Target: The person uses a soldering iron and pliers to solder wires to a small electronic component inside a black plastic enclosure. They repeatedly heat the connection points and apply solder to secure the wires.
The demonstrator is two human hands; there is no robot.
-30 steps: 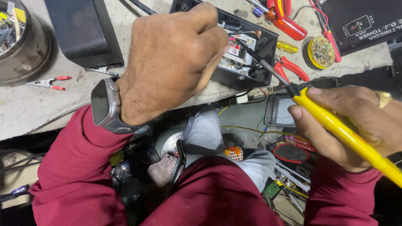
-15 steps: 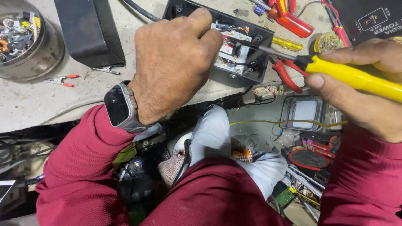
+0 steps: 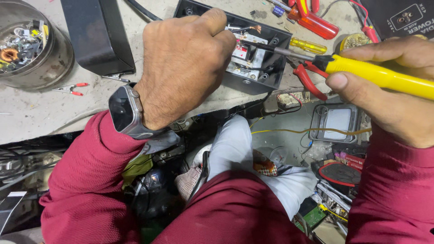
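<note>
My left hand, with a grey watch on the wrist, rests on an open black box of white parts and wires. Its fingertips pinch something small inside the box; a bare copper wire end sticks out beside them. My right hand grips a yellow-handled soldering iron. Its dark tip reaches left into the box, next to my left fingers.
A black box lid and a metal bowl of small parts sit at the left on the worn bench. Red-handled pliers, screwdrivers and a black device lie at the right. Cluttered parts fill the floor below.
The right hand has lifted and levelled the soldering iron, bringing its tip further left into the box. The left hand stays on the box; the view has moved closer.
</note>
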